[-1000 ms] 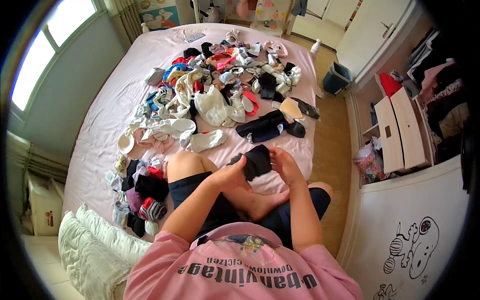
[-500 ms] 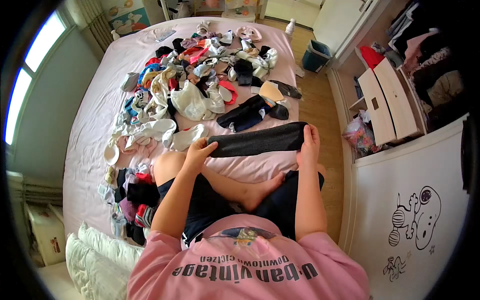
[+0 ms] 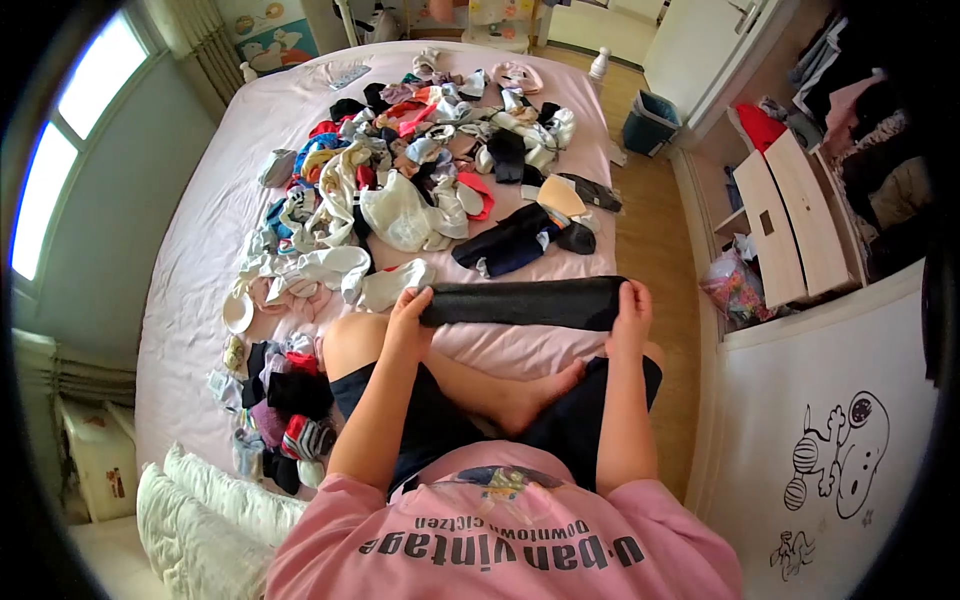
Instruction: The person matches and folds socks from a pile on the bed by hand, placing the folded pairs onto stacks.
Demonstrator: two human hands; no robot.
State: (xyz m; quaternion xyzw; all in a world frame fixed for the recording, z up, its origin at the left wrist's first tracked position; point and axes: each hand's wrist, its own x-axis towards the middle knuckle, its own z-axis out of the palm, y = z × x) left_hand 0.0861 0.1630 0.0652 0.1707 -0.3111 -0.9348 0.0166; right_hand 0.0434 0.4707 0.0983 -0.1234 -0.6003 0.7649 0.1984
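A long black sock point(image 3: 525, 303) is stretched out sideways above my crossed legs. My left hand point(image 3: 408, 318) pinches its left end, and my right hand point(image 3: 630, 312) grips the other end. Just beyond it lies a white sock point(image 3: 395, 285) on the pink bed sheet point(image 3: 205, 240). A dark navy bundle of cloth point(image 3: 505, 240) rests farther up, with a beige piece point(image 3: 561, 196) beside it. Past these spreads a large heap of mixed socks and small clothes point(image 3: 430, 150).
A smaller pile of rolled socks point(image 3: 285, 410) sits by my left knee. White pillows point(image 3: 205, 510) are at the lower left. On the right stand an open wardrobe with drawers point(image 3: 790, 220) and a plastic bag point(image 3: 735, 285). A dark bin point(image 3: 651, 122) is on the floor.
The black sock has come down a little towards my lap, still held at both ends, and now looks narrower and smoother. The whole view has shifted slightly.
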